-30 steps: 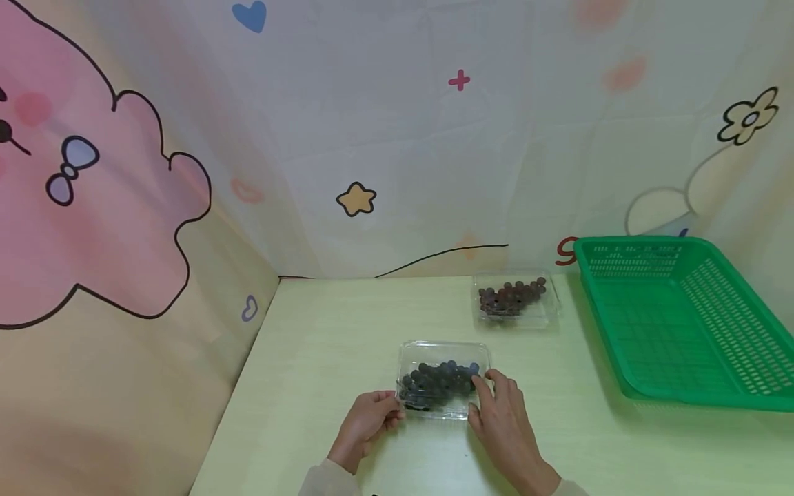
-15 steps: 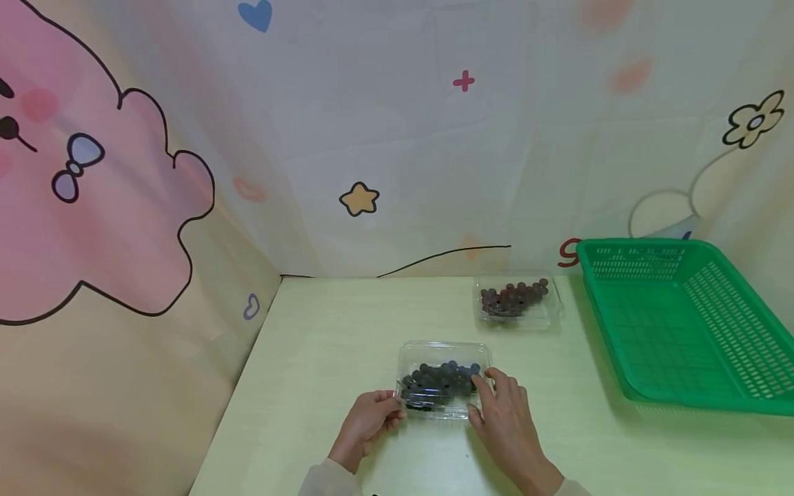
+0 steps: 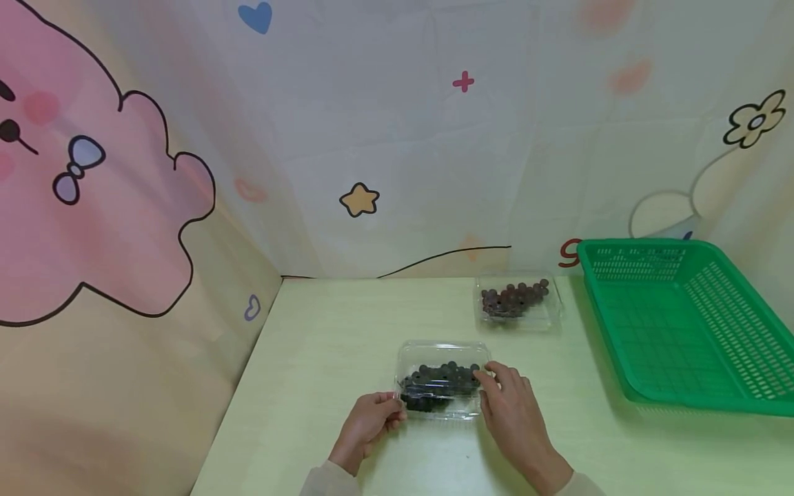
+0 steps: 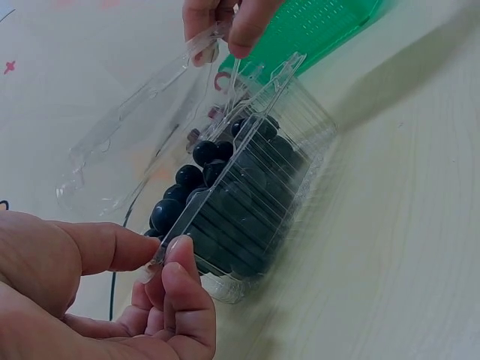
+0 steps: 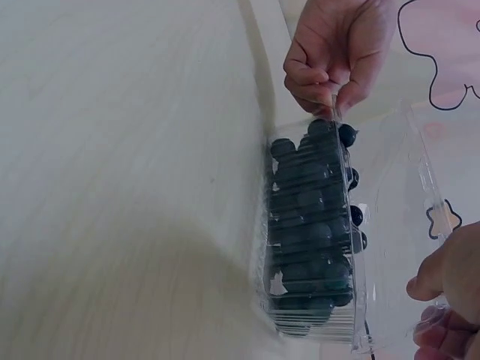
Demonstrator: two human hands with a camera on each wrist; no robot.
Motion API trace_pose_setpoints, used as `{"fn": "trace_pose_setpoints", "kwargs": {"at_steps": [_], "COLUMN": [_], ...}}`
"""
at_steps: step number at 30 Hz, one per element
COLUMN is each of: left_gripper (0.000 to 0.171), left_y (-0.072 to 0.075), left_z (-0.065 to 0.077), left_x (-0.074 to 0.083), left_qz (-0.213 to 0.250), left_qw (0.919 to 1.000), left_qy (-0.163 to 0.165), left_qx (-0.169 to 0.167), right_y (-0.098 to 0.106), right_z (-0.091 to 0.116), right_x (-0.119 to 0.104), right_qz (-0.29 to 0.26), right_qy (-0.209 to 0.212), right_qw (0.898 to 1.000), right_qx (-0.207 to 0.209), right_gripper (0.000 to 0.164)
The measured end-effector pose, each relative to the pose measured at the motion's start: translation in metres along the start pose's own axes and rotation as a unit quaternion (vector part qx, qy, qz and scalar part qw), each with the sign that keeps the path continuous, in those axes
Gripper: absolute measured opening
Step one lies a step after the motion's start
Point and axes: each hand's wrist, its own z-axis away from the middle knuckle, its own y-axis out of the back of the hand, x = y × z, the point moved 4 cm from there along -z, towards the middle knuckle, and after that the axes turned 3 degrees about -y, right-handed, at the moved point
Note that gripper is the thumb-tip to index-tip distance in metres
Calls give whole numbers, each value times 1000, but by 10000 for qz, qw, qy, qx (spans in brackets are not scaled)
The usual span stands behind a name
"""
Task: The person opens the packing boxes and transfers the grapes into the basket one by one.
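Note:
A clear plastic clamshell box (image 3: 462, 415) with dark grapes (image 4: 176, 214) sits on the table in front of me. Its lid (image 4: 112, 135) stands partly raised, with a gap above the fruit in both wrist views. My left hand (image 3: 367, 424) pinches the box's rim at the left front corner between thumb and forefinger. On the opposite side, my right hand (image 3: 516, 420) holds the lid's edge between thumb and fingers, clear of the lower tray.
Behind, near the wall, a second clear box (image 3: 548, 313) holds reddish grapes (image 3: 511, 297). A green plastic basket (image 3: 657, 324) stands at the right. A printed curtain (image 3: 403, 138) bounds the table at the back and left.
My right hand has shifted slightly right and its fingers have moved along the box's right edge. Reflections on the lid have changed as it tilts. The left hand stays in place.

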Motion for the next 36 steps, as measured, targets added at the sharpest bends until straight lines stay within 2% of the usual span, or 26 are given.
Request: {"fn": "trace_pose_setpoints", "kwargs": {"at_steps": [7, 13, 21, 32, 36], "left_gripper": [19, 20, 17, 17, 18], "left_y": [2, 3, 5, 6, 6], "left_z": [1, 5, 5, 7, 6], "left_x": [-2, -1, -6, -6, -6], "left_qz": [24, 37, 19, 70, 68], "left_qw": [10000, 9999, 9998, 9997, 9997], "left_qy": [77, 167, 175, 195, 200], "left_qx": [8, -14, -54, -130, -101], "right_y": [5, 10, 16, 16, 17], "right_z": [-11, -23, -37, -49, -53], "right_x": [2, 3, 2, 5, 6], "right_qz": [-233, -256, -249, -323, -449], "right_qy": [53, -83, -107, -188, -336], "right_qw": [9997, 9995, 9987, 9972, 9950], "right_qx": [55, -163, -442, -648, -820], "right_gripper": [28, 33, 28, 26, 26]}}
